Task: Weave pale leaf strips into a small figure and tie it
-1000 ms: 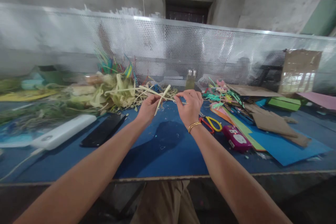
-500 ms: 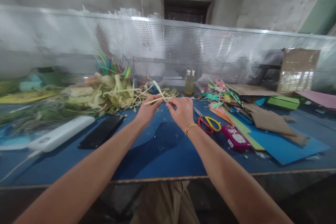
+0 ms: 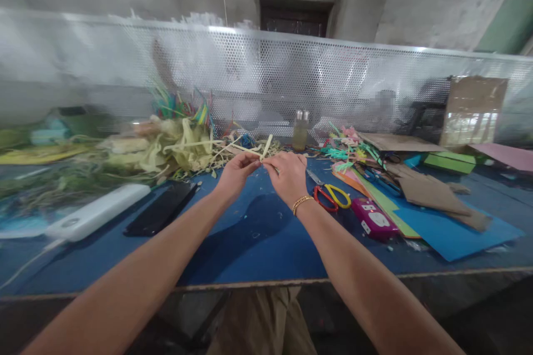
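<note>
Above the blue tabletop (image 3: pixel 250 255), my left hand (image 3: pixel 234 177) and my right hand (image 3: pixel 288 177) meet fingertip to fingertip. Both are closed in a pinch on pale yellow-green plant strips (image 3: pixel 267 147), which look like dried leaf or husk. One strip sticks up between the hands; another end lies along the left fingers. The spot where the strips cross is partly hidden by my fingertips. A gold chain bracelet (image 3: pixel 302 204) circles my right wrist. Scissors (image 3: pixel 333 195) with red and yellow handles lie just right of that hand.
On the left are a black phone (image 3: pixel 162 208), a white power strip (image 3: pixel 100 212) and a heap of pale husks (image 3: pixel 187 144). A magenta box-shaped device (image 3: pixel 373 219), blue paper (image 3: pixel 453 233) and cardboard (image 3: pixel 433 194) lie right. A bottle (image 3: pixel 300 132) stands before the perforated metal screen (image 3: pixel 250 77).
The upright strip has swung from leaning left to leaning right. The strip across my left fingers shows less of its length. Both hands stay in nearly the same place.
</note>
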